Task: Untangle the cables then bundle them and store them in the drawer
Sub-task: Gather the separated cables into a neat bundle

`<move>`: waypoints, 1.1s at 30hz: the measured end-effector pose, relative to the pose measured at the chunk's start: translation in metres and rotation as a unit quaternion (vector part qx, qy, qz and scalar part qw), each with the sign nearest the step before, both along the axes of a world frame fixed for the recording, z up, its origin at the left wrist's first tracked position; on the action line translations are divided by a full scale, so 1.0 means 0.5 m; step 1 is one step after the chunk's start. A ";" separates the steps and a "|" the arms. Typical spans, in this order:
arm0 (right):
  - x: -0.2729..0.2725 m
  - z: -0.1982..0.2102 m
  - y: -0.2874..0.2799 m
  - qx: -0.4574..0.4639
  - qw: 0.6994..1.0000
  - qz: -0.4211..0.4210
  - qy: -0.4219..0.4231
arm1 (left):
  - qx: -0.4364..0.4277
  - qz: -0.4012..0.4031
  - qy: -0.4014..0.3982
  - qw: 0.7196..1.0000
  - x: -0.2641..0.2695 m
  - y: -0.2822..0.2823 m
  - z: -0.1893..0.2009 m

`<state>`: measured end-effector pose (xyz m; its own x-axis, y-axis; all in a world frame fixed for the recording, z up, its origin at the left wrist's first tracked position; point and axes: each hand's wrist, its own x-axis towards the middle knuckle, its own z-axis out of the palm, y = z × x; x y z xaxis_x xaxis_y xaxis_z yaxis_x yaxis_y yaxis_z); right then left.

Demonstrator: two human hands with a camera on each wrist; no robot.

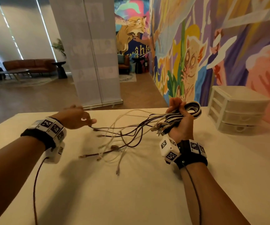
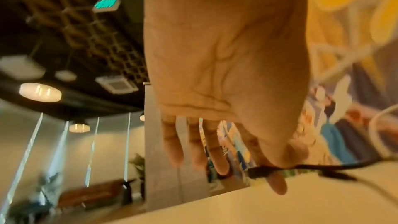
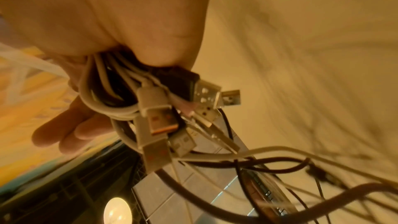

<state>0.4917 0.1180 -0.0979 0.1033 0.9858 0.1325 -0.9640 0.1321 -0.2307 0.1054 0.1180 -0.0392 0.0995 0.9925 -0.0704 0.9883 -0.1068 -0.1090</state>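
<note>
My right hand (image 1: 180, 118) wraps the cables (image 1: 171, 119), so the stretch inside my fist is hidden. In the right wrist view the loose strands (image 3: 323, 185) smear and run off the bottom and right edges. My left hand (image 2: 226, 74) is cut off at the top edge of its wrist view; the dark plug (image 2: 258, 170) at my fingertips is too blurred to name. The drawer unit (image 1: 238, 109) looks soft, contents unreadable.

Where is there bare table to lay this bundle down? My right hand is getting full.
Bare table lies near you, between both forearms, and between the right hand and the drawer unit. The middle is crowded with loose cables, up to the left hand.
</note>
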 end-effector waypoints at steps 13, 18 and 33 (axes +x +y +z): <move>-0.014 0.001 0.005 0.032 0.997 0.026 -0.066 | 0.055 -0.181 -0.442 0.877 0.314 -0.062 0.064; -0.018 0.009 -0.001 0.024 0.997 0.047 -0.059 | -0.113 -0.190 -0.489 0.844 0.449 -0.050 0.020; -0.007 -0.011 0.027 -0.063 0.981 0.117 -0.141 | -0.255 -0.144 -0.415 0.861 0.290 -0.011 -0.016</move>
<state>0.4881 0.1316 -0.1032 -0.1508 0.9886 -0.0002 -0.8597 -0.1312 -0.4936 0.2502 0.1127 -0.0472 0.5626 0.7793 -0.2760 0.6279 -0.1856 0.7558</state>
